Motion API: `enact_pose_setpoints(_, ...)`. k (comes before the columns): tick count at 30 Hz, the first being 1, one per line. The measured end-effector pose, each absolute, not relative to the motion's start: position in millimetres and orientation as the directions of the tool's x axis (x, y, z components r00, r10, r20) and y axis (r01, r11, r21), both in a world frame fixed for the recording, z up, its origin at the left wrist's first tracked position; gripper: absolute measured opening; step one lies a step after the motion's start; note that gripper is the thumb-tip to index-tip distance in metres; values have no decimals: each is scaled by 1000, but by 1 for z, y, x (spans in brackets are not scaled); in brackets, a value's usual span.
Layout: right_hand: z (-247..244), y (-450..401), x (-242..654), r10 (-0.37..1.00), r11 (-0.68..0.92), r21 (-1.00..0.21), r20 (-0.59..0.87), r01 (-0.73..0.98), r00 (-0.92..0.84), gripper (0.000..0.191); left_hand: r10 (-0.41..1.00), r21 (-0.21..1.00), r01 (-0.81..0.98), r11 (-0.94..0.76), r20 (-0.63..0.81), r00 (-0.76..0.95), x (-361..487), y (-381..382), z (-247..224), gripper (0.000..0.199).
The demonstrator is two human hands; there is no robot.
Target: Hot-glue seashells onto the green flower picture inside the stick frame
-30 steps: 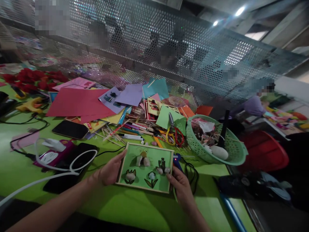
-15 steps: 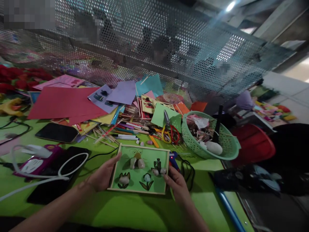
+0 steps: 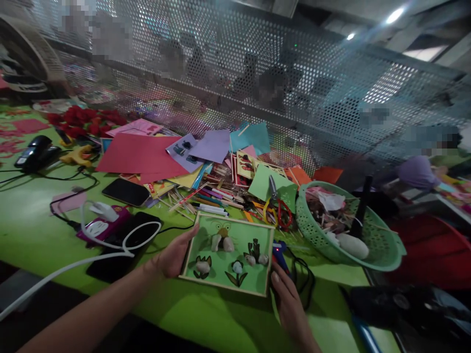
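Observation:
A framed stone picture (image 3: 228, 270) with a green backing and pale wooden edges is tilted up over the table. Glued stones and dark drawn lines form a bee-like figure and flowers on it. My left hand (image 3: 175, 256) grips its left edge, the fingers partly hidden behind. At the right edge, my right hand (image 3: 289, 299) holds the frame with its fingers bent along the side. Just behind that side lies a blue glue gun (image 3: 278, 248) with a small red light, partly covered by the frame and hand.
Beyond the frame lie scissors (image 3: 273, 193), markers (image 3: 209, 209), sticks and coloured paper (image 3: 143, 154). A green basket (image 3: 307, 223) of scraps stands at right. Left are a phone (image 3: 125, 191), a purple power strip (image 3: 101, 226) and white cable (image 3: 66, 264). A perforated metal screen (image 3: 221, 73) rises behind.
The view has swung left, bringing a black device and more red material into sight. My right thumb has shifted from the picture's front toward its right edge; both hands still hold it.

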State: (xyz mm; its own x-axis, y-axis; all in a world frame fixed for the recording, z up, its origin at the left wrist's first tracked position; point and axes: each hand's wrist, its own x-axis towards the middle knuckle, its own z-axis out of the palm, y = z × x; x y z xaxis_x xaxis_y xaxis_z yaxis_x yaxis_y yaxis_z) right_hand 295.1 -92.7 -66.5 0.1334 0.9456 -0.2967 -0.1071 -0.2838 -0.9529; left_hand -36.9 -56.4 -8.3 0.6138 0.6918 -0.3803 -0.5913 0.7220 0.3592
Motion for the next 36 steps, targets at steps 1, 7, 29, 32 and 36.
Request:
enact_pose_setpoints(1,-67,-93,295,948,-274,-956,-287,-105,137,52,708,364,-607,706,-384,593,-37,-57,-6,67)
enact_pose_setpoints(7,-58,-93,291,981,-174,-983,-178,-62,70,42,787,369,-698,614,-354,506,-37,-57,6,61)
enact_pose_setpoints(29,-17,-94,277,987,4,-1000,7,-16,-159,42,872,380,-786,488,-170,459,17,10,54,57)
enact_pose_setpoints(32,-15,-95,278,985,6,-1000,7,-5,-172,41,861,385,-773,505,-164,481,24,18,54,58)
enact_pose_setpoints(36,-13,-92,281,985,38,-998,28,56,-173,39,872,407,-772,488,-183,454,26,22,48,60)
